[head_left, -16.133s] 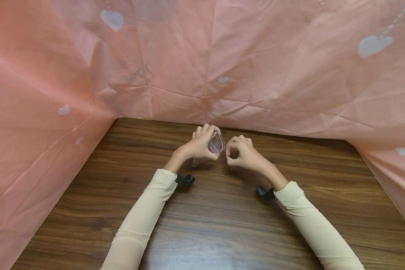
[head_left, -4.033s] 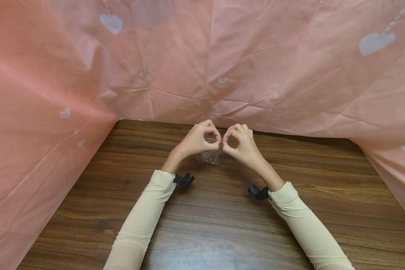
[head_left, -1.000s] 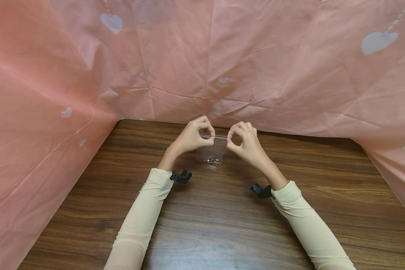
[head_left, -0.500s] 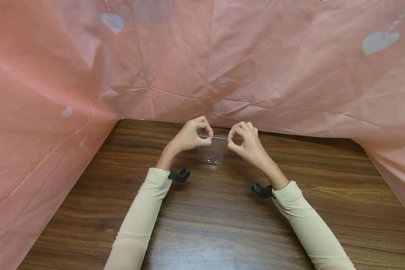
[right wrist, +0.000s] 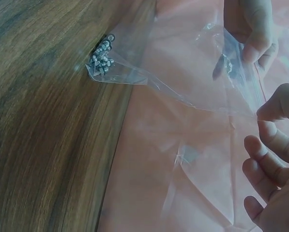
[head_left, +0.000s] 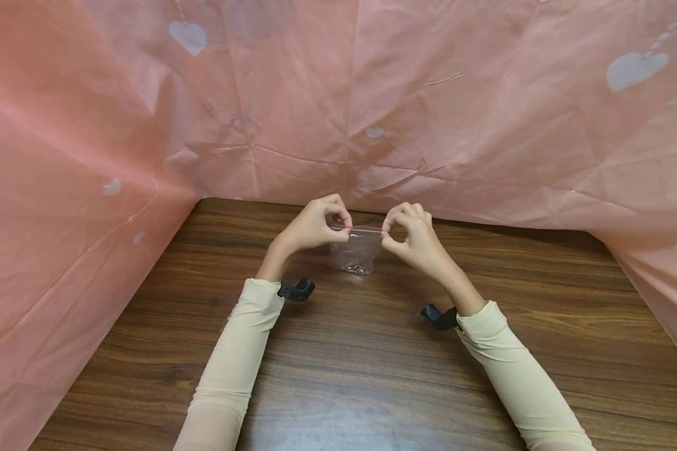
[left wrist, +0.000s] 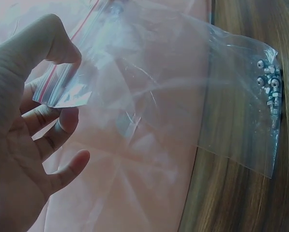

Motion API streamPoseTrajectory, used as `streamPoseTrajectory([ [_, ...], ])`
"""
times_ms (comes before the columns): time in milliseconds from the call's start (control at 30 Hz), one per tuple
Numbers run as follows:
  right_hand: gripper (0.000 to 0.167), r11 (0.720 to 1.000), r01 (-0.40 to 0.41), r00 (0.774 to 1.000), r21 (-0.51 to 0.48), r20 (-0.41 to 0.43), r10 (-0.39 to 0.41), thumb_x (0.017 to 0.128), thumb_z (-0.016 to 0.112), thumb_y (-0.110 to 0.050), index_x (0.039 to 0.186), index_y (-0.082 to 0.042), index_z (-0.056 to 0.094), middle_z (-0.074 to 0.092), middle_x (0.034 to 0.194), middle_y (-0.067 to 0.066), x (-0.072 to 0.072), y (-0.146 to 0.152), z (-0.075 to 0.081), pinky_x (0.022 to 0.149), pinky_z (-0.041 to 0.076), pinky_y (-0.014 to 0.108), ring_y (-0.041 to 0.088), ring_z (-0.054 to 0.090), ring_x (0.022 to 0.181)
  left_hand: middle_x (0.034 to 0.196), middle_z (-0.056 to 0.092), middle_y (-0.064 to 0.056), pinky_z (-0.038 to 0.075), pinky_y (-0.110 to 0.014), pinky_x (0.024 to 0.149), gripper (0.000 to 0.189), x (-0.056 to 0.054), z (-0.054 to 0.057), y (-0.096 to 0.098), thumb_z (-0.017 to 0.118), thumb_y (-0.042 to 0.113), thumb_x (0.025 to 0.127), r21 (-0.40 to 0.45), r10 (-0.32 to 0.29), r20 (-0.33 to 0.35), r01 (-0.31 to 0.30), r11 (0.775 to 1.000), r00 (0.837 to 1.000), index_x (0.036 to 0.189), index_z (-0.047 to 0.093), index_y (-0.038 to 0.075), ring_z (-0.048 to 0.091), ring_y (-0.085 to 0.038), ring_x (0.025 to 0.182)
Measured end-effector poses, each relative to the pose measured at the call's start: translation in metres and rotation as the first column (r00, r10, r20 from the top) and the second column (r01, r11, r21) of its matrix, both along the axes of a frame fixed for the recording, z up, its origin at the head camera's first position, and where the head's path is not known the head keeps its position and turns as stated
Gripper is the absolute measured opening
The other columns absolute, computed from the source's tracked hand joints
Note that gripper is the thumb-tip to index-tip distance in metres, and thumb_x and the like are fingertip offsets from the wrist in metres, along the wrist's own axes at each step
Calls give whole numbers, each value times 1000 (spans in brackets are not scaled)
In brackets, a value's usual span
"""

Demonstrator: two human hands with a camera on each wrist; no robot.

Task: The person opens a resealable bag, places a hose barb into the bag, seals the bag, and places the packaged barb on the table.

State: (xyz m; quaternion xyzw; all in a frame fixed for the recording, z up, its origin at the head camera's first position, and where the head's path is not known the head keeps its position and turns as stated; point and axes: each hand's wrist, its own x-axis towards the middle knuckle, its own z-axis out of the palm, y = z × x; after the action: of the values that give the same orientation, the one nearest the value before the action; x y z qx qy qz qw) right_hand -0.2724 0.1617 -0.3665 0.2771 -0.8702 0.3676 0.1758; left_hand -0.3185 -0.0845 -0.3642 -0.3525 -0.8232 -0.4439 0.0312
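A clear zip-lock bag point(head_left: 358, 250) with a red line along its top hangs upright between my hands. Small shiny metal screws point(head_left: 354, 270) lie gathered at its bottom, and the left wrist view shows these screws point(left wrist: 272, 89) in the bag's lower edge. My left hand point(head_left: 316, 222) pinches the zip strip point(left wrist: 62, 72) between thumb and fingers, toward the strip's left part. At the right top corner, my right hand point(head_left: 412, 235) pinches the bag's edge between thumb and forefinger; the right wrist view shows the bag point(right wrist: 183, 72) stretched between both hands.
Beneath the hands is a dark wood-grain table point(head_left: 338, 363). A pink curtain with white hearts point(head_left: 417, 113) rises behind it and along both sides. Each wrist wears a black camera mount, one the left mount point(head_left: 297, 290), the other the right mount point(head_left: 440, 317).
Sixteen seconds ago the bag's mouth gaped in the left hand. Four seconds ago both hands pinched the rim close together. Over the last second the left hand has slid left along the strip.
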Motion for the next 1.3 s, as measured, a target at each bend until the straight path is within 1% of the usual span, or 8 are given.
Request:
streamPoseTrajectory([
  [167, 10, 1000, -9, 1000, 7, -4, 9, 80, 71, -1, 83, -7, 64, 63, 104, 11, 0, 1, 1, 92, 26, 46, 29, 46, 101, 89, 58, -3, 47, -27, 85, 7, -1, -1, -1, 73, 4, 77, -2, -1, 0, 1, 1000, 1000, 81, 72, 8, 57, -16, 90],
  [400, 10, 1000, -13, 1000, 10, 11, 13, 80, 71, -1, 83, -8, 64, 63, 105, 11, -1, 3, 1, 94, 26, 47, 28, 46, 101, 91, 59, -4, 47, -26, 85, 10, -1, 0, -3, 70, 8, 76, -12, 8, 5, -8, 1000, 1000, 85, 72, 4, 57, -16, 90],
  [533, 10, 1000, -11, 1000, 12, 14, 11, 81, 70, -1, 83, -8, 64, 63, 105, 11, -2, 4, 1, 93, 26, 46, 28, 46, 101, 91, 59, -4, 47, -26, 84, 8, -1, 1, -4, 71, 5, 76, -10, 15, 14, -15, 1000, 1000, 83, 71, 7, 57, -16, 90],
  [733, 9, 1000, -6, 1000, 19, 3, 6, 80, 70, -1, 82, -7, 64, 63, 105, 12, -1, 3, 2, 92, 26, 45, 29, 46, 101, 90, 59, -5, 47, -27, 83, 10, 0, 2, -6, 72, 1, 76, -2, 21, 20, -21, 1000, 1000, 81, 71, 9, 58, -16, 88],
  [1000, 9, 1000, -4, 1000, 28, -1, 4, 80, 70, -1, 81, -7, 63, 63, 103, 13, 0, 3, 4, 93, 27, 46, 31, 46, 101, 88, 58, -5, 49, -35, 84, 13, 0, 3, -9, 72, -1, 75, 5, 27, 11, -27, 1000, 1000, 79, 69, 11, 57, -16, 86],
  [1133, 9, 999, 1, 1000, 34, -1, -1, 80, 70, -1, 81, -7, 63, 63, 103, 12, -1, 3, 4, 93, 27, 46, 31, 46, 101, 88, 58, -4, 50, -34, 83, 14, 0, 3, -11, 72, 0, 75, -3, 32, 4, -32, 999, 999, 79, 69, 13, 58, -15, 86],
  [1300, 9, 1000, 0, 1000, 31, 1, 0, 80, 70, -1, 81, -7, 63, 63, 103, 12, -1, 4, 4, 94, 27, 47, 31, 46, 101, 89, 58, -3, 49, -32, 83, 12, 0, 3, -13, 72, 2, 76, -6, 33, 18, -33, 999, 999, 80, 69, 13, 58, -15, 86],
])
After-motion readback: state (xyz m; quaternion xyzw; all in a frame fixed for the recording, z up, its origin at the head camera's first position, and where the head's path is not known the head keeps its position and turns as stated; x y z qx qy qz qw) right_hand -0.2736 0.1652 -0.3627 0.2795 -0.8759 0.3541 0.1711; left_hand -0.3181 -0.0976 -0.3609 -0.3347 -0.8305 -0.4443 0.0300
